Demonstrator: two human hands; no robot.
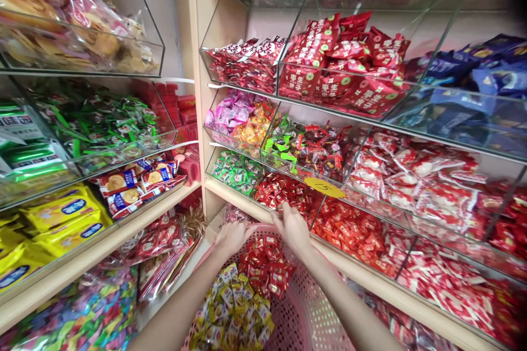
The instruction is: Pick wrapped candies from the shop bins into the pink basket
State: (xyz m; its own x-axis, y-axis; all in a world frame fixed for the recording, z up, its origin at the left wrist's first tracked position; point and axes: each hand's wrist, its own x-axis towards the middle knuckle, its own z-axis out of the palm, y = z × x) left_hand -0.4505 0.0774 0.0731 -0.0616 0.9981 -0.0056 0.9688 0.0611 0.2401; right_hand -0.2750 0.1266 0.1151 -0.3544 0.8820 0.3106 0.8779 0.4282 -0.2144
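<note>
A pink perforated plastic basket (323, 307) is tipped toward the shelf's front edge in the lower middle of the view. Yellow-wrapped candies (233, 307) lie in it, with red-wrapped candies (267, 266) nearer the far rim. My left hand (233, 238) is closed over that rim on the left. On the right side of the rim, my right hand (293, 230) is also closed, its fingers partly hidden. Just beyond it sits a clear bin of small red-wrapped candies (284, 192), close to my right knuckles.
Glass-fronted bins surround me, with green-wrapped candies (236, 171), orange-red packets (349, 230) and large red bags (346, 66). A wooden shelf edge (370, 279) runs along the right. Yellow packs (61, 219) sit at left. A yellow price tag (325, 187) hangs on a bin.
</note>
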